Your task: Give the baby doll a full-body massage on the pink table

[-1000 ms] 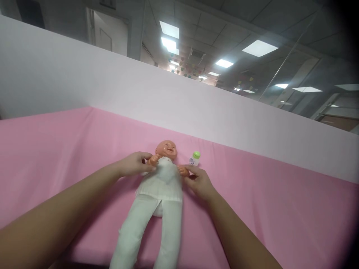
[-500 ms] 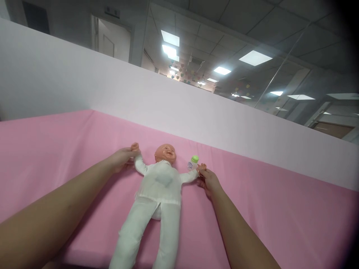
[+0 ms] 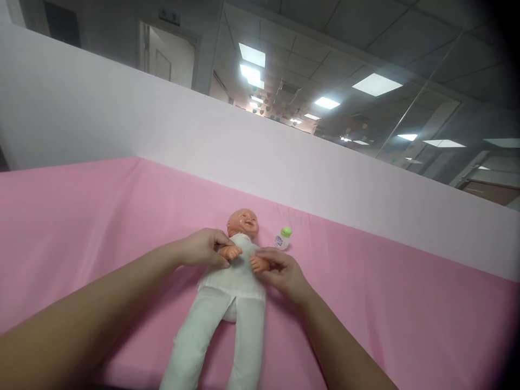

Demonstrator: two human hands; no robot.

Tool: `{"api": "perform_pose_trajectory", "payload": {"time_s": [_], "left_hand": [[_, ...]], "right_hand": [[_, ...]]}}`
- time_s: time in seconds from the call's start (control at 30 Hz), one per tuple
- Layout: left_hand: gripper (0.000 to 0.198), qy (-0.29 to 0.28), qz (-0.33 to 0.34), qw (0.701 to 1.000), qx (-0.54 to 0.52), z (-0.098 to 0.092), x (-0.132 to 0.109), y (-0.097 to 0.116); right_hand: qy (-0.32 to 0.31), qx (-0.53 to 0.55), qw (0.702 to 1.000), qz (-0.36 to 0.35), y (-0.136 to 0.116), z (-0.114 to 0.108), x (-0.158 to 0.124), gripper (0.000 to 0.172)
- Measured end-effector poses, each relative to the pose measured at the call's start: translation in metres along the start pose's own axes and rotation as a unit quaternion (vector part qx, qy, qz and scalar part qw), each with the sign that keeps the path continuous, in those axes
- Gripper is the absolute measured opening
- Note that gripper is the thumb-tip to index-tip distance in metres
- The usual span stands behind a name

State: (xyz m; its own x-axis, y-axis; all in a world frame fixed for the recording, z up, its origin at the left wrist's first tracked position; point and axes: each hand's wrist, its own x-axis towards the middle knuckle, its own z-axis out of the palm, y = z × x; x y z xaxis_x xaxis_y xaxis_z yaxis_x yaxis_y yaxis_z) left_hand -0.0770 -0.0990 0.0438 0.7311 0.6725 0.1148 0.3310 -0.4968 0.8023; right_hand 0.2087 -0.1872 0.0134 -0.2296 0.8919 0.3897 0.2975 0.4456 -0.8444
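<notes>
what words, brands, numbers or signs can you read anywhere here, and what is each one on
No text can be read in this picture.
Label on the small bottle: dark print, too small and blurred to read.
Small plate above the door: any markings are too small and blurred to read.
Doll: no lettering shows on its white clothes.

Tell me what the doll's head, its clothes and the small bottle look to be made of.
Doll's head: probably glossy vinyl or another plastic, going by its bright highlights.
Clothes: matte white fabric, judging by the soft folds and uneven edges; fibre unclear.
Bottle: likely plastic, its body translucent, its cap opaque-looking green; glass isn't ruled out.
</notes>
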Motion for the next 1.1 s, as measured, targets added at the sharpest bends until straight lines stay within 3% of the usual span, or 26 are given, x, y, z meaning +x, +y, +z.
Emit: {"api": "perform_pose_trajectory", "payload": {"time_s": [0.13, 0.3, 0.43, 0.6, 0.73, 0.83, 0.93, 1.03, 1.1], "left_hand": [[0.040, -0.011, 0.015, 0.999, 0.041, 0.007, 0.001, 0.003], [0.044, 0.017, 0.000, 1.000, 0.006, 0.005, 0.004, -0.006], [0.043, 0.079, -0.048, 0.987, -0.134, -0.003, 0.008, -0.023], [0.050, 0.236, -0.145, 0.927, -0.252, -0.021, 0.010, -0.040], [0.055, 0.284, -0.229, 0.893, -0.264, -0.035, 0.005, -0.045], [0.056, 0.282, -0.244, 0.886, -0.276, -0.039, 0.001, -0.045], [0.054, 0.250, -0.210, 0.901, -0.285, -0.037, 0.000, -0.042], [0.052, 0.181, -0.164, 0.930, -0.274, -0.033, -0.001, -0.034], [0.048, 0.105, -0.144, 0.957, -0.228, -0.029, -0.002, -0.026]], "right_hand": [[-0.042, -0.095, 0.994, -0.024, -0.008, 0.010, -0.001, 0.041], [-0.019, -0.045, 0.999, -0.003, -0.001, 0.005, 0.001, 0.039], [0.086, 0.024, 0.995, 0.052, 0.019, -0.012, 0.007, 0.044], [0.241, 0.098, 0.950, 0.172, 0.050, -0.047, 0.015, 0.055], [0.261, 0.117, 0.919, 0.270, 0.065, -0.066, 0.014, 0.046], [0.249, 0.120, 0.920, 0.277, 0.068, -0.069, 0.012, 0.042], [0.253, 0.114, 0.924, 0.262, 0.062, -0.066, 0.013, 0.042], [0.246, 0.106, 0.944, 0.191, 0.047, -0.054, 0.014, 0.044], [0.201, 0.097, 0.967, 0.124, 0.032, -0.042, 0.012, 0.047]]}}
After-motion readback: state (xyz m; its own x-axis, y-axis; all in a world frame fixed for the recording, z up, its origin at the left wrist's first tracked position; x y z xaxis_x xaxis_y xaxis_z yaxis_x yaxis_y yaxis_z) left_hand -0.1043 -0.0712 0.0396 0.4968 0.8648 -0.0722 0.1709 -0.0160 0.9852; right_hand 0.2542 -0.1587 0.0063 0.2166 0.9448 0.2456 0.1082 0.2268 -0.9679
